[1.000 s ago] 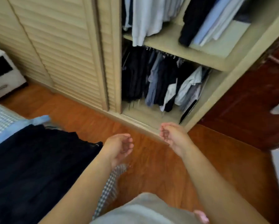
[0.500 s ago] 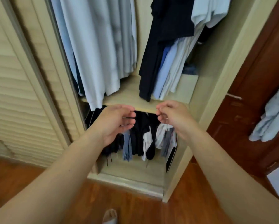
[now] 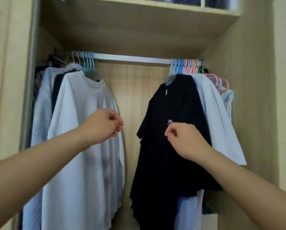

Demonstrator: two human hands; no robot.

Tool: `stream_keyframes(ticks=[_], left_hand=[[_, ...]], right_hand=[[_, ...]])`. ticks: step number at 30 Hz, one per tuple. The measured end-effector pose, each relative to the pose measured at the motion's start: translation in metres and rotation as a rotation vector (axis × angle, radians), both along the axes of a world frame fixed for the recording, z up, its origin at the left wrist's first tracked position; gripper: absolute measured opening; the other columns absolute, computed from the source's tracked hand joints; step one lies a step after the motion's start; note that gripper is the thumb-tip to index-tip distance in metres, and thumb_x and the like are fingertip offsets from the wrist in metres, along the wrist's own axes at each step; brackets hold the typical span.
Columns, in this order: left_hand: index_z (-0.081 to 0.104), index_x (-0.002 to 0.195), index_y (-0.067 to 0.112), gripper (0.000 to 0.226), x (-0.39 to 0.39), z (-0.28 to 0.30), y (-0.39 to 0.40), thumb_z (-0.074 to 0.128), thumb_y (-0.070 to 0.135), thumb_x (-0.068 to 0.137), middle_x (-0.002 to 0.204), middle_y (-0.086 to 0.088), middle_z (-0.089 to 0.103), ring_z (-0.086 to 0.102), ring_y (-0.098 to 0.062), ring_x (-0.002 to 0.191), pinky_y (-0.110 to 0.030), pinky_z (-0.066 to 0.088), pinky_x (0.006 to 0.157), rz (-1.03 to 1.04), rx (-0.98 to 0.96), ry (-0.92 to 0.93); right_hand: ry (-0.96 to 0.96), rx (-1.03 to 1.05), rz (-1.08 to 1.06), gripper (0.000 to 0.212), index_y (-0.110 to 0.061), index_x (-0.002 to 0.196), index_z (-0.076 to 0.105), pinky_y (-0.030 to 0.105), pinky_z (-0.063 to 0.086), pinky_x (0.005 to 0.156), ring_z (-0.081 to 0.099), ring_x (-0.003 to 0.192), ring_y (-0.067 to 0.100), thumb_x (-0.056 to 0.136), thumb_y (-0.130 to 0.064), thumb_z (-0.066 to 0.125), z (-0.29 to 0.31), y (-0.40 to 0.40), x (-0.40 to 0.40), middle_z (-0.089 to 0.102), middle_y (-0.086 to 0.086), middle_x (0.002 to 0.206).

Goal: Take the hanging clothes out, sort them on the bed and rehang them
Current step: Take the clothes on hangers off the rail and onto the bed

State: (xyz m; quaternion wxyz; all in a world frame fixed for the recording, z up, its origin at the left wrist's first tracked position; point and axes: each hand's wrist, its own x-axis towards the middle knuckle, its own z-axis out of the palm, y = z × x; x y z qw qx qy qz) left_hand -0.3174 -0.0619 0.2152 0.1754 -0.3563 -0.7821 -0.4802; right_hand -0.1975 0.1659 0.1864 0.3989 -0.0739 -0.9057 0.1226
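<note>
An open wardrobe shows a metal rail (image 3: 132, 58) with clothes pushed to both ends on pastel hangers (image 3: 186, 65). The left group is fronted by a white T-shirt (image 3: 79, 130), the right group by a black T-shirt (image 3: 173, 100) with a light blue shirt (image 3: 220, 123) behind it. My left hand (image 3: 104, 126) is raised in front of the white T-shirt's right edge, fingers curled, holding nothing. My right hand (image 3: 184, 141) hovers in front of the black T-shirt's chest, fingers curled with the thumb against them; no cloth is visibly held.
A bare wooden back panel (image 3: 139, 100) shows in the gap between the two clothing groups. A shelf (image 3: 139, 27) runs above the rail. The louvred sliding door (image 3: 1, 80) stands at the left and the wardrobe's side wall (image 3: 255, 97) at the right.
My view has swung up from the floor and lower compartment to the upper hanging rail. Both hands have risen with it and their fingers have curled tighter.
</note>
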Motion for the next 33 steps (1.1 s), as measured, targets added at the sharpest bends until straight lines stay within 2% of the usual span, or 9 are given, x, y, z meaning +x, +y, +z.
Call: stream_keyframes(ticks=[4,9,13,15,19,23,28,31,33], left_hand=[[0.070,0.092,0.024,0.023,-0.052,0.043,0.006,0.048,0.018,0.092,0.092,0.002,0.070,0.066,-0.023,0.091,-0.038,0.055,0.083,0.251,-0.322,0.462],[0.048,0.092,0.021,0.007,-0.081,0.069,-0.003,0.043,0.025,0.095,0.104,-0.002,0.063,0.064,-0.029,0.097,-0.034,0.042,0.069,0.580,-0.739,0.901],[0.055,0.075,0.019,0.003,-0.110,0.081,-0.054,0.058,0.020,0.077,0.071,-0.006,0.060,0.064,-0.033,0.068,-0.038,0.043,0.058,0.653,-0.703,1.317],[0.054,0.063,0.015,0.005,-0.134,0.083,-0.083,0.054,0.017,0.068,0.057,-0.008,0.051,0.059,-0.034,0.056,-0.041,0.042,0.054,0.711,-0.627,1.352],[0.052,0.064,0.013,0.022,-0.174,0.061,-0.114,0.034,0.019,0.077,0.063,-0.008,0.041,0.054,-0.036,0.065,-0.048,0.040,0.059,0.732,-0.488,1.379],[0.053,0.064,0.014,0.023,-0.173,0.056,-0.113,0.038,0.023,0.080,0.066,-0.008,0.045,0.055,-0.037,0.070,-0.049,0.039,0.064,0.760,-0.438,1.330],[0.052,0.068,0.013,0.022,-0.165,0.076,-0.134,0.042,0.024,0.084,0.069,-0.010,0.047,0.054,-0.038,0.070,-0.049,0.041,0.060,0.773,-0.446,1.359],[0.052,0.067,0.012,0.020,-0.162,0.083,-0.146,0.046,0.022,0.082,0.066,-0.011,0.050,0.054,-0.038,0.066,-0.047,0.039,0.059,0.810,-0.466,1.325],[0.053,0.066,0.012,0.023,-0.160,0.080,-0.147,0.045,0.024,0.083,0.065,-0.010,0.051,0.054,-0.037,0.064,-0.046,0.039,0.060,0.818,-0.470,1.323]], right_hand=[[0.105,0.236,-0.204,0.017,-0.026,0.083,0.062,0.030,0.047,0.063,0.059,0.072,0.012,0.092,-0.021,0.049,0.053,0.005,-0.033,0.065,-0.006,0.082],[0.347,0.708,-0.543,0.014,-0.005,0.091,0.066,0.040,0.041,0.066,0.054,0.084,0.034,0.079,-0.013,0.065,0.114,0.031,-0.059,0.061,0.014,0.090],[0.209,0.616,-0.855,0.037,-0.005,0.117,0.061,0.045,0.041,0.090,0.047,0.113,0.038,0.083,-0.018,0.059,0.158,0.053,-0.059,0.053,0.018,0.123],[0.148,0.606,-0.942,0.037,-0.008,0.120,0.061,0.044,0.040,0.094,0.045,0.116,0.035,0.085,-0.020,0.056,0.162,0.057,-0.069,0.049,0.015,0.129],[0.120,0.640,-1.052,0.032,-0.015,0.118,0.065,0.041,0.036,0.097,0.041,0.120,0.032,0.090,-0.021,0.051,0.164,0.052,-0.096,0.050,0.011,0.129],[0.038,0.529,-1.085,0.033,-0.015,0.124,0.062,0.037,0.040,0.097,0.048,0.117,0.029,0.094,-0.025,0.053,0.183,0.043,-0.108,0.056,0.011,0.126],[-0.101,0.321,-0.754,0.033,-0.006,0.125,0.061,0.037,0.048,0.095,0.059,0.114,0.033,0.097,-0.021,0.053,0.218,0.028,-0.117,0.062,0.014,0.125],[-0.158,-0.032,-0.473,0.034,-0.002,0.131,0.057,0.041,0.045,0.104,0.055,0.120,0.035,0.099,-0.014,0.053,0.230,0.020,-0.130,0.056,0.018,0.134],[-0.103,-0.285,-0.273,0.034,0.001,0.129,0.058,0.041,0.052,0.089,0.061,0.103,0.034,0.098,-0.010,0.053,0.231,0.013,-0.138,0.059,0.019,0.128]])
